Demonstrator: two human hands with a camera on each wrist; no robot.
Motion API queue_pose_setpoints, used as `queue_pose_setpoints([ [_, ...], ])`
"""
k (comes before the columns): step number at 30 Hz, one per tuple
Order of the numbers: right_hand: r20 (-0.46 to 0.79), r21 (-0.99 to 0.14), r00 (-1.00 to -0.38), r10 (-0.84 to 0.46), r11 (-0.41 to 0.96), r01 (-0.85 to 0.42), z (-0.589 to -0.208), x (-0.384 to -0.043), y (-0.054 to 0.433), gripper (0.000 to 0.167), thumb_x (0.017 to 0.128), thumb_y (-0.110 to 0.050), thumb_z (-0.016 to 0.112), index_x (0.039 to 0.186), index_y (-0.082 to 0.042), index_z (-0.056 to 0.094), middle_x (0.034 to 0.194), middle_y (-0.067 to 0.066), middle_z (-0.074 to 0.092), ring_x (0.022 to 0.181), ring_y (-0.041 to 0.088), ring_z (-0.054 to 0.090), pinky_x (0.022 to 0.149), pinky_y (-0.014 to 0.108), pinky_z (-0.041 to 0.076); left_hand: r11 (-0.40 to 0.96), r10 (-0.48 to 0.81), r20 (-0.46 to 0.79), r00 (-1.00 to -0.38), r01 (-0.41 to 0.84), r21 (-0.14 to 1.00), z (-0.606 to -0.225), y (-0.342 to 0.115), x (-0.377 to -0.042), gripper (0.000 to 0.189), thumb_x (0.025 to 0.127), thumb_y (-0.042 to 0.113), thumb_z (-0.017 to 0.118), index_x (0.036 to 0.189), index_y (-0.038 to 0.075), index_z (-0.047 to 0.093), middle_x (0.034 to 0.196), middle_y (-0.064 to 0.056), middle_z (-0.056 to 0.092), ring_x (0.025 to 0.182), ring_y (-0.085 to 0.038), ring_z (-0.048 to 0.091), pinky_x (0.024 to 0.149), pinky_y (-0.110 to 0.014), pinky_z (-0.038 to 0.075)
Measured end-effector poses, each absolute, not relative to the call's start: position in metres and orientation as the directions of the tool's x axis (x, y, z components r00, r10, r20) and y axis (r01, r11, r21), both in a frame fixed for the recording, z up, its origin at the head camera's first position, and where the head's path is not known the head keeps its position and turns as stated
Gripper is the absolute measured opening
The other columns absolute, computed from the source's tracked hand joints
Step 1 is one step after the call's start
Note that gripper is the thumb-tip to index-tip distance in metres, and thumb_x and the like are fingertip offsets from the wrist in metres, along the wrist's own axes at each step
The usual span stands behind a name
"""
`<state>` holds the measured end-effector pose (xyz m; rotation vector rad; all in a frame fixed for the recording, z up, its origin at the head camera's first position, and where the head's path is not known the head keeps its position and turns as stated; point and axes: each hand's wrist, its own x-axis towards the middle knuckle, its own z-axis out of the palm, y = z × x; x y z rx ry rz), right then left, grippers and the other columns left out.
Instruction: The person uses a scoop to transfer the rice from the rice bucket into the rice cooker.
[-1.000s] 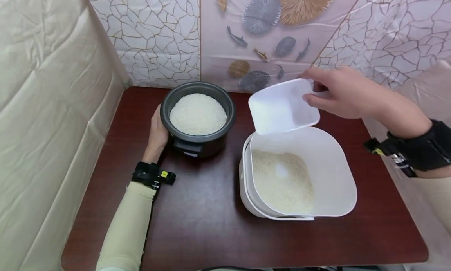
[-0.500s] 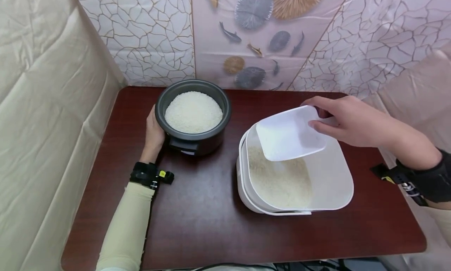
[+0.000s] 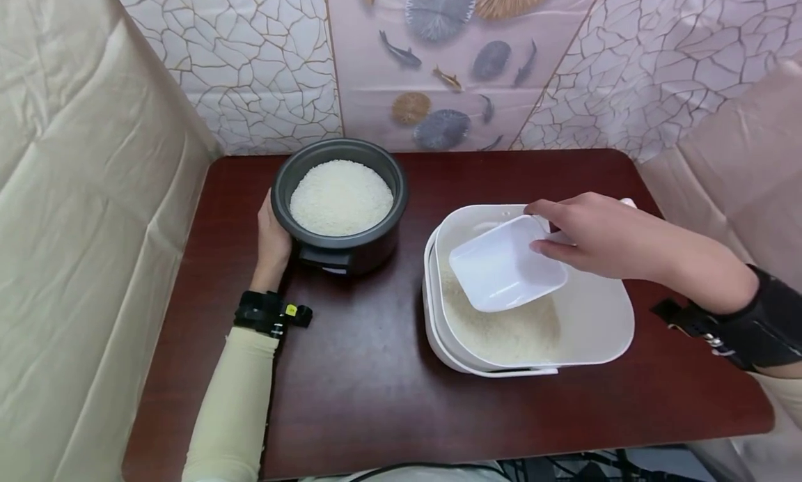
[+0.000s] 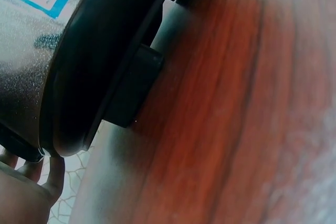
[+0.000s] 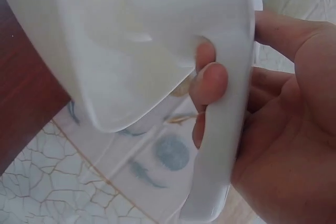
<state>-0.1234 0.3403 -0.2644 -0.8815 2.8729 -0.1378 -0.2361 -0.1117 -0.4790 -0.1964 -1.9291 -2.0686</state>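
Observation:
In the head view my left hand holds the left side of a dark rice cooker standing at the back left of the table. White rice is heaped inside it. The left wrist view shows fingers against the cooker's lower body. My right hand grips the handle of a white scoop, fingers wrapped round it in the right wrist view. No rice shows in the scoop. It hangs tilted within the mouth of a white rice bin, above the rice in the bin.
The dark red wooden table has its front edge near the bottom of the head view. A patterned backdrop rises behind it. Cream padded fabric stands along the left. Dark cables lie below the front edge.
My right hand has brought the scoop down from above the bin's back rim into its mouth. The left hand stays on the rice cooker. The head view has shifted slightly.

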Motion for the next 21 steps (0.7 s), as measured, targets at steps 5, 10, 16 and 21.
queue_pose_setpoints([
  [5, -0.092, -0.078, -0.754, -0.650, 0.760, -0.646, -0.266, -0.129, 0.330, 0.021, 0.093, -0.015, 0.082, 0.105, -0.008, 0.065, 0.070, -0.011, 0.054, 0.061, 0.008, 0.050, 0.059, 0.034, 0.046, -0.064, -0.130, 0.322, -0.938, 0.332, 0.941, -0.493, -0.115, -0.243, 0.043, 0.118, 0.032, 0.036, 0.145, 0.014, 0.064, 0.141, -0.008, 0.064, 0.134, -0.022, 0.054, 0.114, -0.035, 0.040],
  [10, -0.118, -0.020, -0.728, -0.675, 0.735, -0.678, -0.269, -0.137, 0.316, 0.022, 0.092, -0.016, 0.084, 0.093, -0.011, 0.062, 0.067, -0.008, 0.051, 0.059, 0.012, 0.050, 0.059, 0.038, 0.046, -0.046, -0.133, 0.338, -0.932, 0.347, 0.937, -0.496, -0.116, -0.244, 0.044, 0.118, 0.036, 0.037, 0.142, 0.015, 0.066, 0.138, -0.007, 0.066, 0.131, -0.021, 0.055, 0.113, -0.035, 0.041],
  [16, -0.169, 0.101, -0.723, -0.670, 0.717, -0.689, -0.279, -0.139, 0.300, 0.024, 0.092, -0.020, 0.083, 0.096, -0.006, 0.063, 0.072, -0.001, 0.058, 0.069, 0.022, 0.062, 0.070, 0.047, 0.048, -0.047, -0.116, 0.350, -0.930, 0.357, 0.933, -0.496, -0.116, -0.245, 0.044, 0.118, 0.033, 0.035, 0.146, 0.014, 0.064, 0.140, -0.008, 0.064, 0.133, -0.022, 0.055, 0.114, -0.036, 0.041],
  [21, -0.162, 0.171, -0.704, -0.692, 0.683, -0.710, -0.292, -0.132, 0.288, 0.028, 0.091, -0.021, 0.084, 0.100, -0.001, 0.066, 0.078, 0.007, 0.064, 0.075, 0.025, 0.066, 0.069, 0.045, 0.049, -0.051, -0.099, 0.344, -0.934, 0.350, 0.935, -0.479, -0.113, -0.234, 0.044, 0.118, 0.031, 0.034, 0.147, 0.013, 0.063, 0.142, -0.009, 0.064, 0.134, -0.022, 0.055, 0.115, -0.037, 0.041],
])
